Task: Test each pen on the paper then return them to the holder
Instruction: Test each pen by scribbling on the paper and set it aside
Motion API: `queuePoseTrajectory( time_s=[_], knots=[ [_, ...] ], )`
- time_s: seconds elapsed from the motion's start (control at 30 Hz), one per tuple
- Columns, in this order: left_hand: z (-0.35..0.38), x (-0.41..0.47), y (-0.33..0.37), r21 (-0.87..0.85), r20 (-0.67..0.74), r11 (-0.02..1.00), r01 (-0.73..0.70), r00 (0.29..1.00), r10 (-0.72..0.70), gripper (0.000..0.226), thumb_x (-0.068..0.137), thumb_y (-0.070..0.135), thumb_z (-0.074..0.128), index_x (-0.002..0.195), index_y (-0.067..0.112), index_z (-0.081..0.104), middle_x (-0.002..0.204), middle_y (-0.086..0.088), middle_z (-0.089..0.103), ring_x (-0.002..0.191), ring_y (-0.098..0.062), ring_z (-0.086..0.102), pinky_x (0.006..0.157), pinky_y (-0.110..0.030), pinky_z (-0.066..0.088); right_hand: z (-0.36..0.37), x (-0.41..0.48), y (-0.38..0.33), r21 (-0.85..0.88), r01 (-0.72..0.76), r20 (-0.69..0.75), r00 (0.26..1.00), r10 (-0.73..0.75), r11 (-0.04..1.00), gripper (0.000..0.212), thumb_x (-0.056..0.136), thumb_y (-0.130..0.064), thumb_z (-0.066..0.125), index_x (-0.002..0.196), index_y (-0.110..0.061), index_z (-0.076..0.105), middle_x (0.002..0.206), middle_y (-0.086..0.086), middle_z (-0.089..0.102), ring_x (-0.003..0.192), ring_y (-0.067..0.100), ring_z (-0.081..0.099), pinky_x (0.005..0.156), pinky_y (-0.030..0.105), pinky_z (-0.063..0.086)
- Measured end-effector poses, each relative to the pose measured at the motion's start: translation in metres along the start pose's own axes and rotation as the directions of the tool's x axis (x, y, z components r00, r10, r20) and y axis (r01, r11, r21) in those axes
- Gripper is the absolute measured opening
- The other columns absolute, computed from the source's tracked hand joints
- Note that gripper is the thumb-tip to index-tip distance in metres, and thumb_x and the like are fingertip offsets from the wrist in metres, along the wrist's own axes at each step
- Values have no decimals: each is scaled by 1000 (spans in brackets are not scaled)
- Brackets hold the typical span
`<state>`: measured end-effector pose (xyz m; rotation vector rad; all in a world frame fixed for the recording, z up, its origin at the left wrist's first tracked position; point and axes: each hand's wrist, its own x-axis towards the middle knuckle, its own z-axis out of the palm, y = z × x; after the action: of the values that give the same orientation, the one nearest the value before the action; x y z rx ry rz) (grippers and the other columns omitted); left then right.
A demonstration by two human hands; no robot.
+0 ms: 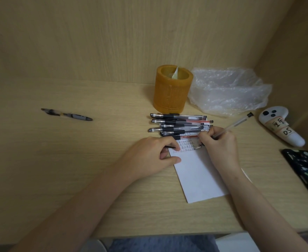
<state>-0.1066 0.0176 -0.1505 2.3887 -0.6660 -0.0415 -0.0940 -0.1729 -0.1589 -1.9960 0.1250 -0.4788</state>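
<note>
My right hand (219,142) grips a clear pen (236,123) with its tip down on the white paper (198,175), beside rows of small written marks. My left hand (155,157) presses on the paper's left edge, with a black pen cap between its fingers. Just beyond the paper lies a pile of several black-capped gel pens (178,124). The orange cylindrical holder (172,89) stands upright behind the pile, with only a white scrap of paper showing inside it. A single dark pen (67,114) lies apart at the left of the desk.
A crumpled clear plastic bag (229,91) lies right of the holder. A white controller with a taped label (280,128) rests at the far right, and a dark patterned phone (305,171) lies by the right edge. Wooden walls close in behind and on the right.
</note>
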Motion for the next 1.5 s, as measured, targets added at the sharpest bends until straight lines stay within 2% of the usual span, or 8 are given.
queuePoseTrajectory(
  time_s=[0.3, 0.43, 0.57, 0.73, 1.0, 1.23, 1.4, 1.5],
  knots=[
    [1, 0, -1, 6, 8, 1000, 3, 1000, -3, 22, 81, 42, 64, 101, 34, 59, 55, 11, 47, 55, -4, 47, 64, -30, 46, 1, 1, 1, 39, -15, 0, 1000, 15, 999, 28, 79, -1, 59, 52, 0, 50, 49, 7, 44, 45, 6, 34, 42, 18, 26],
    [0, 0, 0, -106, -27, 994, -26, 999, 23, 22, 92, 37, 50, 112, 30, 55, 69, 7, 56, 55, -4, 46, 55, -21, 36, -4, 5, -3, 260, -64, -50, 996, 79, 964, 41, 86, -12, 65, 50, -12, 47, 42, -7, 44, 42, 4, 33, 44, 17, 28],
    [-1, 0, 1, -326, -100, 945, -27, 995, -6, 33, 97, 21, 32, 127, 31, 42, 82, 3, 57, 80, -15, 55, 79, -41, 47, -8, -1, -17, 472, -111, 99, 992, 72, 874, 29, 80, -39, 65, 66, -13, 63, 49, -1, 47, 45, 10, 40, 45, 18, 33],
    [0, 2, 2, -388, -55, 921, -29, 998, 8, 59, 95, 8, 44, 145, 28, 18, 100, 13, 60, 92, 1, 55, 92, -25, 43, -7, -3, -23, 657, -254, 388, 921, -29, 710, 18, 81, -25, 59, 80, -8, 57, 52, 0, 52, 46, 14, 46, 45, 21, 37],
    [-3, 2, 8, -412, -105, 910, -51, 994, 8, 77, 91, 8, 54, 148, 26, 6, 103, 11, 67, 69, 11, 52, 74, -5, 36, -5, -6, -27, 589, -211, 353, 935, -14, 780, 31, 82, -20, 64, 56, -18, 46, 48, 2, 50, 40, 14, 41, 37, 18, 31],
    [-2, 2, 8, -349, -64, 934, -79, 996, 61, 74, 89, 9, 57, 143, 33, 13, 93, 22, 62, 70, 18, 50, 72, -4, 34, -5, -9, -26, 476, -190, 401, 916, -20, 859, 21, 73, -24, 69, 65, -14, 54, 47, 1, 50, 39, 11, 41, 37, 17, 31],
    [-2, 3, 2, -337, -236, 941, -29, 970, -54, 33, 79, 18, 71, 110, 27, 65, 90, 14, 69, 83, 2, 63, 79, -17, 46, -2, -8, -24, 596, -209, 430, 898, -88, 775, 13, 76, -14, 63, 85, -6, 66, 56, 3, 60, 47, 10, 52, 43, 16, 39],
    [-5, 3, -1, -364, -320, 931, -15, 941, -110, 23, 74, 19, 75, 96, 25, 73, 83, 10, 73, 77, -4, 67, 79, -29, 54, 0, -7, -21, 594, -171, 424, 897, -126, 786, 20, 81, -13, 59, 95, -1, 66, 65, 6, 65, 55, 14, 56, 47, 19, 42]
  ],
)
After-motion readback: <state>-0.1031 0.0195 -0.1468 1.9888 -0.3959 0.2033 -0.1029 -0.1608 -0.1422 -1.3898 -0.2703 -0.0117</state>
